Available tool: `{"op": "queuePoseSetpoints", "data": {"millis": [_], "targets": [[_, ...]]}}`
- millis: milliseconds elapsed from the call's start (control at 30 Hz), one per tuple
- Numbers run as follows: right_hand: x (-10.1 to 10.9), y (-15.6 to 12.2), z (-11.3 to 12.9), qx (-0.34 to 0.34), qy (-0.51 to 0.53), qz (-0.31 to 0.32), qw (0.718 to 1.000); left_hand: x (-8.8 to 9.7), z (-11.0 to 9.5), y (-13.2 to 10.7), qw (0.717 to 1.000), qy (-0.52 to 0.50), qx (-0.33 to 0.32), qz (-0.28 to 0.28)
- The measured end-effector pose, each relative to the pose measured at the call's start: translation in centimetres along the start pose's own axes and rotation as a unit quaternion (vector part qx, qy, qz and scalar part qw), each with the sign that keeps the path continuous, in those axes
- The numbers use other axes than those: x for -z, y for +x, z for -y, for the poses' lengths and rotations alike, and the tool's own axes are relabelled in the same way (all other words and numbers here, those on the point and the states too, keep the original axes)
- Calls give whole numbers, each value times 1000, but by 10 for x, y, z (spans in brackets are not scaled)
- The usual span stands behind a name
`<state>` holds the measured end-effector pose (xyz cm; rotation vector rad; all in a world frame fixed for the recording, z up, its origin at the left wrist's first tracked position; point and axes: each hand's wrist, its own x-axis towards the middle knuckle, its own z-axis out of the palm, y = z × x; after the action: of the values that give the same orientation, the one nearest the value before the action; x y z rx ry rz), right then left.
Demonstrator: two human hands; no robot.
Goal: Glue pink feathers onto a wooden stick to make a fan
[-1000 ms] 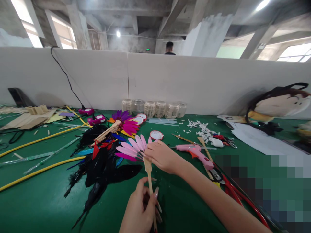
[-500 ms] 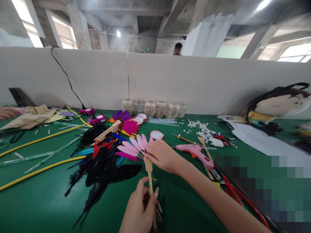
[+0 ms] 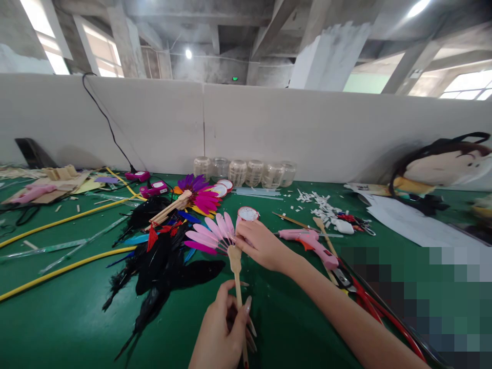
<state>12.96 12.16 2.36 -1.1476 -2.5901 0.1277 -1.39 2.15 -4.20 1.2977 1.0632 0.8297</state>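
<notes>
Fingers of the left hand are closed round the lower shaft of a slim pale wooden stick, held near upright, with the wrist low at the near edge. Fingers of the right hand are pinched together on the quill ends of a fan of pink feathers, where they meet the stick's paddle-shaped head. The forearm reaches in from the lower right, palm down. The feathers spread left and upward, light pink with one magenta blade lowest, just above the green table. To the left lies a heap of black feathers; to the right, a pink hot-glue gun; behind, a white red-rimmed disc.
</notes>
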Motion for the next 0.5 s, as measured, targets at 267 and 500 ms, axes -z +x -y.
{"op": "queuePoseSetpoints", "data": {"millis": [267,500], "targets": [[10,2,8,-19,76,-74,994,0,0,0,1000,0,-1,1],[34,-4,15,-41,100,44,993,0,1,0,1000,5,-3,2]]}}
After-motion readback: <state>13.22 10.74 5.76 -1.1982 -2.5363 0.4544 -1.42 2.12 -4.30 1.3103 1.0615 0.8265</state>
